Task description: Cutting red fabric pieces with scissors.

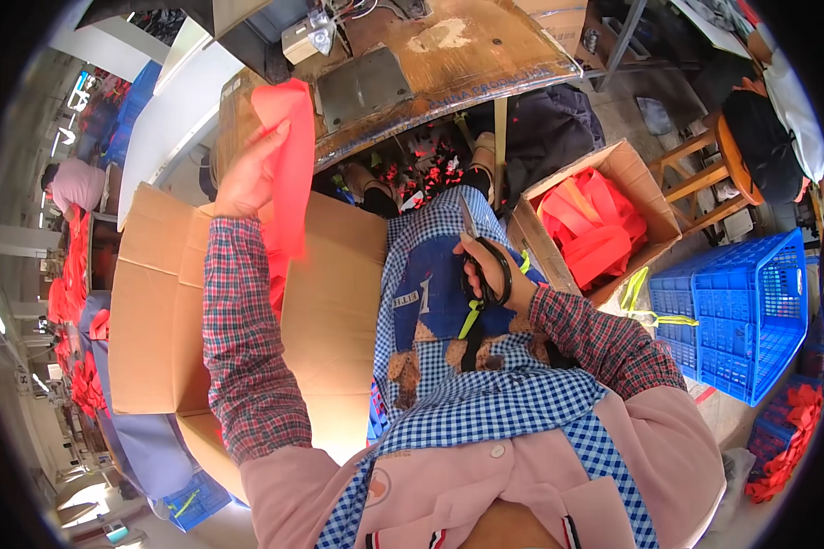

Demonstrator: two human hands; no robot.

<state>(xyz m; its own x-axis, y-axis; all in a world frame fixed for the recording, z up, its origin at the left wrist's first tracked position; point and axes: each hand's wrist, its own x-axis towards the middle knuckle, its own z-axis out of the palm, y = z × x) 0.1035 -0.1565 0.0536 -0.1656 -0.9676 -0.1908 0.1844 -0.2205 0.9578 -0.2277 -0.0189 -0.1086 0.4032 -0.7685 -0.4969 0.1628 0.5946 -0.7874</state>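
The left hand, raised in the upper left of the frame, is closed on a red-orange strip, pinching it between thumb and fingers near its upper part. The strip stands a little above the hand, folds over and hangs down beside the wrist, over an open cardboard carton at left of centre. Further red-orange material shows inside this carton; whether it joins the held strip cannot be told. The right hand, at the centre of the frame, is curled around the black handles of a pair of scissors, blades pointing toward the top of the frame; whether the blades are fully together cannot be told. The scissors are well apart from the strip, in front of a blue-and-white checked apron. Right of centre, a second open carton contains a loose heap of red-orange strips. Beside it, at the right of the frame, a blue plastic crate lies near a wooden stool. A worn wooden table crosses the top of the frame, with a dark grey plate on its surface.
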